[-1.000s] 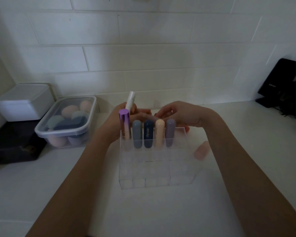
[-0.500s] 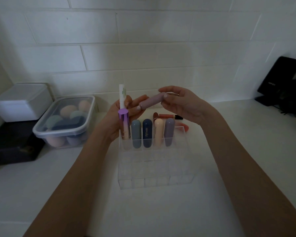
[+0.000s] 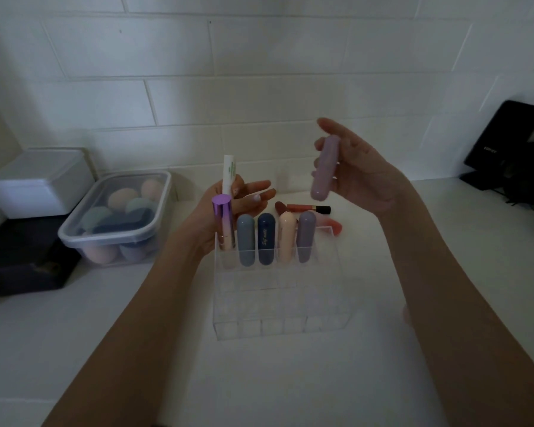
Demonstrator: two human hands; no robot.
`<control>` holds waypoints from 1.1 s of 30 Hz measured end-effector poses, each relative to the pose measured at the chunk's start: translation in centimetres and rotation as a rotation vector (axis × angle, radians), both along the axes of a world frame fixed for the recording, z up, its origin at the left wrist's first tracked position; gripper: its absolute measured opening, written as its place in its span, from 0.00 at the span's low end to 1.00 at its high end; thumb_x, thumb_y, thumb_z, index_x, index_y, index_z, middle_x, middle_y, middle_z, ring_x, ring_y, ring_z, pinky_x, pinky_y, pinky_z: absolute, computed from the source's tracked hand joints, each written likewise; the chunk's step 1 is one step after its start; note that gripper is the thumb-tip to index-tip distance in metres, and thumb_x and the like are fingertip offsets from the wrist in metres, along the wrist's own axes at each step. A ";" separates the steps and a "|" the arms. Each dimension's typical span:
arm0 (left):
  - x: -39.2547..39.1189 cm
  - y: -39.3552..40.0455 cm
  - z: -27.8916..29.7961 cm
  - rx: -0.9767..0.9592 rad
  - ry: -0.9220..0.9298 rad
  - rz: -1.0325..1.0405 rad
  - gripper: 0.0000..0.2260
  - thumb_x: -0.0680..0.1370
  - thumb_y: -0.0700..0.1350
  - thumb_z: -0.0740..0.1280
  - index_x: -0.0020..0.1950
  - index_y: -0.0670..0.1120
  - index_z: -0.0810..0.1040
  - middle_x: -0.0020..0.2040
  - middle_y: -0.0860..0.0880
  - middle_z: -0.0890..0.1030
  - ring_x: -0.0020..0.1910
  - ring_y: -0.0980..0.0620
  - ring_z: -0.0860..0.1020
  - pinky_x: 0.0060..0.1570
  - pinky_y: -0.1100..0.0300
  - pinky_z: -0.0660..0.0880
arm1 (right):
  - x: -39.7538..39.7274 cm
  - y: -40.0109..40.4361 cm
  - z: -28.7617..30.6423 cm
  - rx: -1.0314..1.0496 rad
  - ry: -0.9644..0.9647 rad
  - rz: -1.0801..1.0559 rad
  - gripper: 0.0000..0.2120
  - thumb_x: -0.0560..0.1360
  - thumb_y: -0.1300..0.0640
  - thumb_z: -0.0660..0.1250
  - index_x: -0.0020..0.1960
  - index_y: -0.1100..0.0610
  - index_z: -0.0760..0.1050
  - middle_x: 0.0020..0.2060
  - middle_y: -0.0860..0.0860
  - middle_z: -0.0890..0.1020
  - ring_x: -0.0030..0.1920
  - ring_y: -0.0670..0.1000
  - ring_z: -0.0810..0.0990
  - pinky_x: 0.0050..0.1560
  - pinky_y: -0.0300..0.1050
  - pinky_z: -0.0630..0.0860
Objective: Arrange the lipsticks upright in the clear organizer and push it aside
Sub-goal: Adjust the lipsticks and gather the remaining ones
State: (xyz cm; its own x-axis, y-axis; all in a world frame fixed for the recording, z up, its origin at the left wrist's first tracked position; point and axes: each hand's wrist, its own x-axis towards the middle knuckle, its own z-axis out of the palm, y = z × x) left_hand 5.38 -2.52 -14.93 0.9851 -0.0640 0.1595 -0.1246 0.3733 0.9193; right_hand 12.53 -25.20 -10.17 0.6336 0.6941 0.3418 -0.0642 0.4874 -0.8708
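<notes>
Seemingly light, rigid and slick, the mauve lipstick [image 3: 323, 167] sits pinched mid-barrel in the right hand [image 3: 356, 172], while the left hand [image 3: 228, 208] grips a white tube [image 3: 228, 173] with its other fingers relaxed

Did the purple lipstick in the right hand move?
Yes. The rounded light-purple lipstick tube went up and right, farther from the clear plastic organizer, turning nearly upright in the right hand.

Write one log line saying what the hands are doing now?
left hand: holds white tube | right hand: holds lilac lipstick | clear organizer: five lipsticks upright in back row
</notes>
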 end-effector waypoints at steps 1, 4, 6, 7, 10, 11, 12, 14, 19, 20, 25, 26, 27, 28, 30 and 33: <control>0.1 0.0 -0.1 0.006 0.002 -0.003 0.13 0.70 0.34 0.70 0.34 0.45 0.68 0.42 0.50 0.86 0.45 0.53 0.84 0.41 0.65 0.80 | 0.0 -0.5 0.0 0.008 -0.021 0.031 0.18 0.65 0.49 0.76 0.54 0.48 0.81 0.45 0.45 0.84 0.43 0.45 0.82 0.47 0.43 0.81; 0.3 0.0 -0.3 0.027 0.012 -0.014 0.12 0.72 0.32 0.66 0.34 0.45 0.68 0.42 0.50 0.86 0.45 0.53 0.84 0.41 0.64 0.80 | 0.0 -1.7 0.0 -0.038 -0.127 0.118 0.12 0.67 0.49 0.75 0.50 0.47 0.82 0.46 0.43 0.84 0.46 0.44 0.82 0.50 0.43 0.81; 0.5 0.2 -0.5 0.031 0.014 -0.019 0.12 0.72 0.33 0.68 0.34 0.46 0.70 0.42 0.50 0.86 0.46 0.52 0.84 0.41 0.63 0.80 | -0.1 -2.1 0.1 -0.116 -0.190 0.189 0.10 0.69 0.51 0.74 0.49 0.48 0.81 0.47 0.44 0.84 0.47 0.44 0.82 0.52 0.46 0.81; 0.6 0.3 -0.6 0.032 0.007 -0.028 0.12 0.69 0.37 0.72 0.33 0.47 0.71 0.43 0.50 0.86 0.46 0.52 0.84 0.42 0.63 0.80 | -0.2 -2.2 0.3 -0.163 -0.216 0.210 0.09 0.68 0.52 0.74 0.49 0.49 0.82 0.47 0.45 0.85 0.48 0.44 0.82 0.54 0.47 0.80; 0.8 0.6 -0.8 0.025 -0.004 -0.061 0.17 0.54 0.44 0.81 0.31 0.48 0.74 0.44 0.49 0.86 0.47 0.52 0.84 0.42 0.62 0.80 | -0.4 -2.1 1.0 -0.317 -0.285 0.259 0.09 0.68 0.53 0.74 0.49 0.51 0.82 0.48 0.47 0.85 0.50 0.46 0.82 0.55 0.46 0.80; 0.9 0.7 -0.9 0.025 -0.001 -0.063 0.18 0.52 0.45 0.82 0.31 0.48 0.74 0.44 0.49 0.86 0.47 0.52 0.84 0.42 0.62 0.80 | -0.5 -2.0 1.1 -0.364 -0.307 0.284 0.09 0.69 0.54 0.73 0.50 0.52 0.82 0.49 0.48 0.85 0.50 0.46 0.82 0.54 0.44 0.79; 0.9 0.7 -0.9 0.029 -0.005 -0.066 0.19 0.51 0.46 0.82 0.31 0.48 0.74 0.44 0.49 0.86 0.47 0.52 0.84 0.42 0.62 0.80 | -0.5 -1.8 1.2 -0.411 -0.324 0.304 0.09 0.70 0.55 0.73 0.50 0.52 0.82 0.50 0.48 0.85 0.51 0.46 0.82 0.53 0.42 0.79; 1.0 0.7 -1.0 0.034 -0.016 -0.083 0.18 0.52 0.46 0.83 0.30 0.49 0.75 0.44 0.49 0.86 0.47 0.52 0.84 0.42 0.62 0.80 | -0.4 -1.6 1.2 -0.490 -0.339 0.336 0.10 0.70 0.55 0.72 0.51 0.52 0.83 0.52 0.48 0.84 0.53 0.47 0.82 0.54 0.41 0.78; 1.2 0.6 -1.0 0.056 -0.005 -0.075 0.17 0.51 0.47 0.82 0.28 0.50 0.76 0.43 0.50 0.86 0.45 0.54 0.84 0.40 0.63 0.80 | 0.4 -2.2 0.0 -0.631 -0.320 0.342 0.14 0.69 0.52 0.75 0.52 0.54 0.83 0.51 0.56 0.81 0.50 0.56 0.78 0.49 0.46 0.77; 1.3 0.7 -1.1 0.063 -0.009 -0.083 0.16 0.51 0.47 0.83 0.28 0.50 0.76 0.43 0.50 0.86 0.45 0.54 0.84 0.40 0.63 0.80 | 0.4 -2.4 -0.2 -0.660 -0.318 0.329 0.14 0.68 0.51 0.75 0.53 0.53 0.83 0.51 0.57 0.80 0.50 0.59 0.76 0.49 0.48 0.77; 1.6 1.1 -1.3 0.079 -0.027 -0.085 0.14 0.55 0.46 0.81 0.28 0.51 0.76 0.45 0.50 0.86 0.46 0.54 0.84 0.42 0.63 0.80 | -0.6 -2.9 0.8 -0.547 -0.230 0.011 0.11 0.74 0.57 0.68 0.55 0.50 0.81 0.45 0.47 0.82 0.44 0.47 0.79 0.46 0.40 0.78; 1.5 1.0 -1.2 0.098 -0.020 -0.072 0.13 0.56 0.46 0.80 0.28 0.51 0.76 0.44 0.51 0.86 0.46 0.54 0.84 0.42 0.63 0.80 | -1.1 -2.9 1.2 -0.495 -0.205 -0.156 0.09 0.76 0.59 0.65 0.53 0.50 0.81 0.42 0.47 0.82 0.41 0.45 0.78 0.42 0.38 0.76; 1.5 1.0 -1.2 0.108 -0.010 -0.050 0.12 0.59 0.46 0.79 0.29 0.51 0.76 0.44 0.52 0.86 0.46 0.55 0.84 0.42 0.63 0.80 | -1.6 -3.1 1.6 -0.467 -0.189 -0.330 0.09 0.78 0.61 0.62 0.51 0.51 0.80 0.40 0.47 0.81 0.38 0.45 0.78 0.38 0.37 0.72; 1.4 0.8 -1.2 0.132 -0.002 -0.018 0.11 0.62 0.45 0.77 0.30 0.51 0.75 0.43 0.53 0.86 0.46 0.55 0.84 0.42 0.62 0.80 | -2.3 -3.6 1.9 -0.484 -0.196 -0.497 0.10 0.79 0.62 0.61 0.49 0.52 0.80 0.39 0.47 0.81 0.36 0.44 0.77 0.37 0.37 0.70; 1.7 0.8 -1.4 0.133 0.032 0.032 0.10 0.69 0.47 0.73 0.33 0.50 0.73 0.41 0.53 0.86 0.46 0.55 0.84 0.42 0.61 0.80 | -4.3 -4.9 2.1 -0.635 -0.283 -0.752 0.11 0.80 0.60 0.59 0.50 0.51 0.79 0.40 0.48 0.81 0.38 0.44 0.78 0.37 0.35 0.70; 1.5 0.7 -1.3 0.128 0.101 0.035 0.13 0.64 0.57 0.75 0.32 0.51 0.76 0.37 0.52 0.85 0.42 0.54 0.83 0.43 0.59 0.80 | -9.1 -7.1 0.8 -0.883 -0.435 -0.877 0.11 0.80 0.57 0.59 0.57 0.53 0.78 0.49 0.49 0.81 0.46 0.42 0.78 0.43 0.24 0.70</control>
